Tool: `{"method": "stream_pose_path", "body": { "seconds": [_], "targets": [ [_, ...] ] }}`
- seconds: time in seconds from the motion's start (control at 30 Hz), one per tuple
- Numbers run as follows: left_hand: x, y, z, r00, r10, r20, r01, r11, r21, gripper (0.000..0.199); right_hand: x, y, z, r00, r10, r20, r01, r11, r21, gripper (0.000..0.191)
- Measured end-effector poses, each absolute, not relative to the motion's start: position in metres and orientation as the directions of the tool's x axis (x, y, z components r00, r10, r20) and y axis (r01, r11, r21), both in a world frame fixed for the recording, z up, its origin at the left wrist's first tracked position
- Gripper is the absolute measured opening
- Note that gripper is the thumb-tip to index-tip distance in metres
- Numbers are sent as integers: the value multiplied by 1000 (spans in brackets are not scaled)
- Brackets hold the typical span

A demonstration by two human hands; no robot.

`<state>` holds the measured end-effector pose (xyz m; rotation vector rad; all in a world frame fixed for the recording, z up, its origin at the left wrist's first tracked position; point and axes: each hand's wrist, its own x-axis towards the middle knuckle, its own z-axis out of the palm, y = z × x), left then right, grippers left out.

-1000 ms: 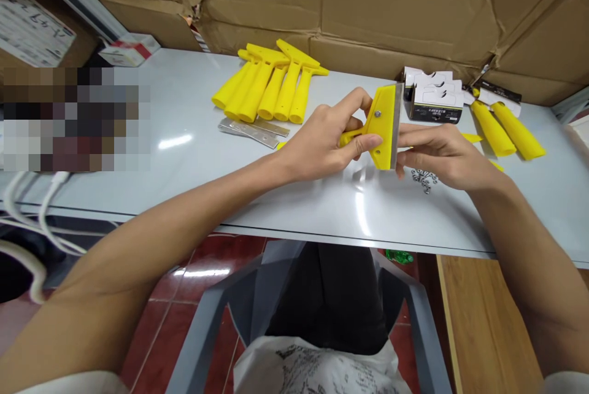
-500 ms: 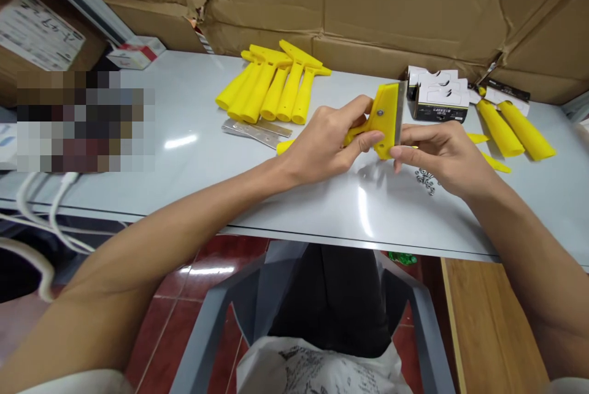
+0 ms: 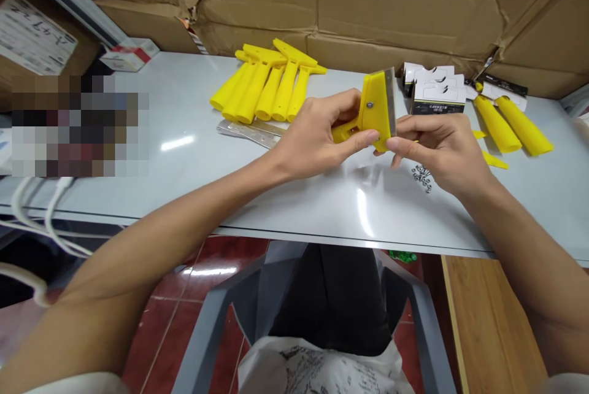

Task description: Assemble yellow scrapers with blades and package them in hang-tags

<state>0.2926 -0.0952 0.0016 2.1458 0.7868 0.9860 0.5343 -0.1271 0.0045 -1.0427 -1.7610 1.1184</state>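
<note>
A yellow scraper (image 3: 376, 90) with a metal blade (image 3: 391, 93) along its edge is held above the table. My left hand (image 3: 313, 136) is closed round its handle, with the thumb pressed on the head. One screw (image 3: 369, 105) shows in the head's face. My right hand (image 3: 448, 151) pinches the lower corner of the head by the blade; some of its fingers are hidden behind. Small loose screws (image 3: 421, 178) lie on the table just below the right hand. Beyond my left hand are flat metal blades (image 3: 246, 131), partly covered by it.
Several yellow scraper handles (image 3: 262, 81) lie in a row at the back of the table (image 3: 184, 185). Black-and-white boxes (image 3: 437, 96) and more yellow handles (image 3: 524, 127) are at the right. Cardboard (image 3: 391, 7) walls the back; white cables (image 3: 55, 216) hang at the left.
The scraper has shifted slightly left and tilted a little, both hands moving with it. The camera view has also moved slightly. Both hands keep their hold.
</note>
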Motion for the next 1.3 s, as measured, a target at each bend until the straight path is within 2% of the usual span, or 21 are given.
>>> {"method": "stream_pose_path", "body": {
  "seconds": [0.13, 0.23, 0.3, 0.4, 0.47, 0.57, 0.63, 0.7, 0.83, 0.9, 0.97, 1.03, 1.1, 1.17, 1.3],
  "targets": [
    [289, -94, 7, 588, 715, 377, 161, -561, 812, 40, 532, -130, 11, -359, 910, 206, 287, 318, -904, 34],
    [286, -92, 10, 637, 716, 284, 203, -512, 834, 41, 551, -126, 28, -407, 900, 156, 456, 348, -819, 38],
    [285, -92, 10, 658, 716, 235, 248, -500, 830, 38, 578, -118, 41, -473, 878, 74, 636, 399, -660, 38],
    [287, -92, 7, 683, 706, 188, 290, -499, 817, 32, 627, -105, 51, -441, 895, -61, 867, 408, -286, 18],
    [289, -93, 6, 689, 706, 166, 316, -498, 808, 28, 650, -99, 50, -382, 898, -220, 920, 346, -185, 9],
    [289, -91, 4, 679, 724, 125, 372, -485, 791, 24, 659, -97, 38, -299, 861, -412, 954, 253, -163, 9],
    [286, -88, 2, 681, 725, 105, 384, -475, 792, 20, 652, -99, 29, -294, 847, -442, 955, 241, -174, 4],
    [283, -84, 0, 696, 711, 102, 366, -474, 801, 20, 644, -100, 25, -319, 833, -451, 946, 253, -202, 12],
    [277, -77, -5, 728, 678, 98, 337, -479, 811, 35, 648, -97, 32, -316, 816, -485, 946, 230, -229, 15],
    [278, -77, -6, 757, 650, 73, 307, -451, 838, 38, 652, -96, 41, -344, 842, -416, 934, 261, -244, 9],
    [282, -80, -4, 783, 622, 1, 273, -345, 898, 37, 648, -97, 50, -429, 869, -246, 886, 351, -304, 4],
    [287, -85, 0, 763, 629, -147, 296, -138, 945, 33, 631, -103, 52, -512, 859, -19, 792, 464, -397, 10],
    [291, -90, 5, 710, 636, -302, 334, 73, 940, 29, 606, -110, 48, -545, 823, 160, 682, 546, -486, 18],
    [293, -92, 9, 681, 628, -375, 336, 187, 923, 26, 580, -117, 38, -588, 769, 251, 578, 617, -534, 15],
    [293, -91, 7, 694, 616, -372, 298, 225, 928, 26, 549, -124, 17, -590, 719, 367, 461, 673, -578, 8]
  ]
}}
